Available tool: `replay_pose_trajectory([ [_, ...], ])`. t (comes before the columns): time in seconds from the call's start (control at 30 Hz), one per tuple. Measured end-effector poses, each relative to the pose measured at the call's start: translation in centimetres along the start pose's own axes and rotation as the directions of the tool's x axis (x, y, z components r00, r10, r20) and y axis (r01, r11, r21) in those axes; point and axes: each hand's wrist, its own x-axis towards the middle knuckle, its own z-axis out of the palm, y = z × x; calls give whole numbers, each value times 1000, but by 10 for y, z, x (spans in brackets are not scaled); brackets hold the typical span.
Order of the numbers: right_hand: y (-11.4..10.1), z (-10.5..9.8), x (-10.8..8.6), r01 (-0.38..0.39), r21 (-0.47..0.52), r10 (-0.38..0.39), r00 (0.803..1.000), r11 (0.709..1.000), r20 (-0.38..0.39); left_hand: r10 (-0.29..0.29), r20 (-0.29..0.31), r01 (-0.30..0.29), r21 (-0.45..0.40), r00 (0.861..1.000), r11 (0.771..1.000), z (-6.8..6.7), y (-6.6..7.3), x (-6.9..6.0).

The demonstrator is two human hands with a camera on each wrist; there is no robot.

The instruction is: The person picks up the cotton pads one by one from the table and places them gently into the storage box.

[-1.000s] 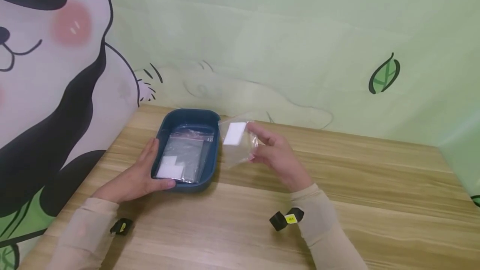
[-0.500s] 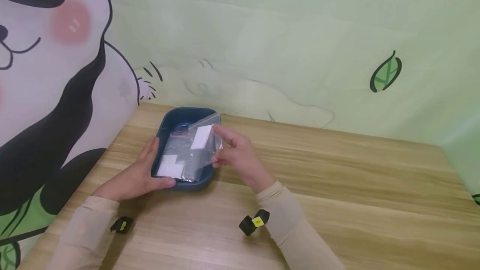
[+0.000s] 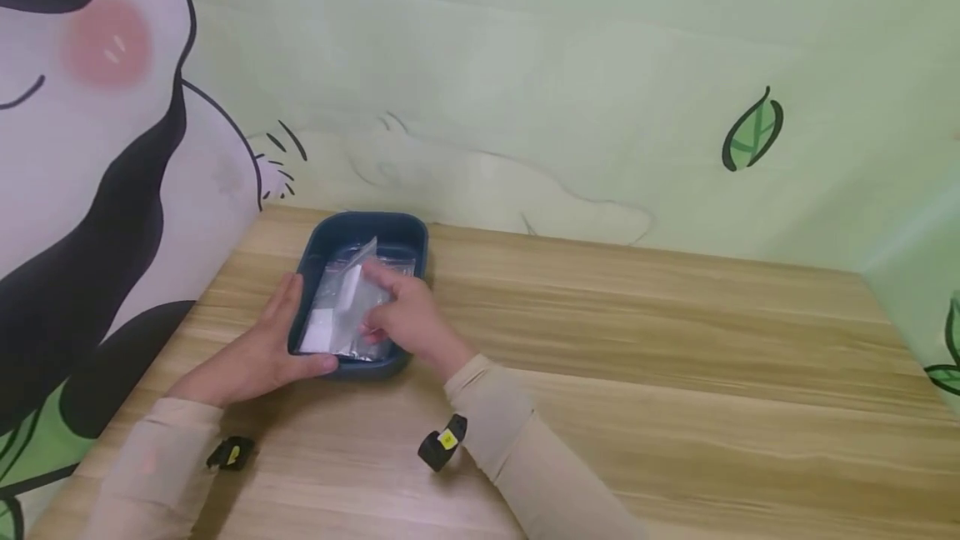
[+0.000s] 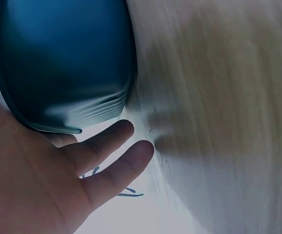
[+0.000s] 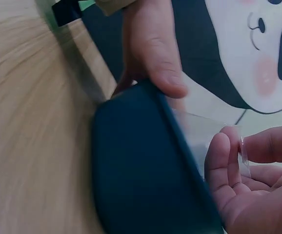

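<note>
In the head view a dark blue plastic bin (image 3: 369, 371) stands at the table's back left, with clear zip-lock bags and a white label (image 3: 318, 332) inside. My left hand (image 3: 258, 350) rests against its near-left corner, thumb along the front rim and straight fingers along the left wall. Between thumb and fingers, my right hand (image 3: 416, 317) pinches a clear zip-lock bag (image 3: 351, 315) bearing a white label, tilted over the bags in the bin. The right wrist view shows the pinched edge of the bag (image 5: 199, 131); the bin's wall hides most of the rest.
The bin stands on a wood-grain table (image 3: 637, 357). Close behind it rises a pale green backdrop (image 3: 562, 90), with a large printed panda (image 3: 202, 165) to the left. A small black device (image 3: 444, 442) sits on the right wrist, another (image 3: 231, 453) on the left.
My right hand has carried its bag leftward from beside the bin to inside it, over the other bags. The left hand stays at the bin. The head view has shifted slightly.
</note>
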Motion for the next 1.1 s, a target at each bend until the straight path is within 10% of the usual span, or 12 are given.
replay_pose_trajectory([
  [1.1,8,31,22,-93,-197,89,996,976,-29,26,-11,-26,-2,1000,1000,-1,0,-1],
])
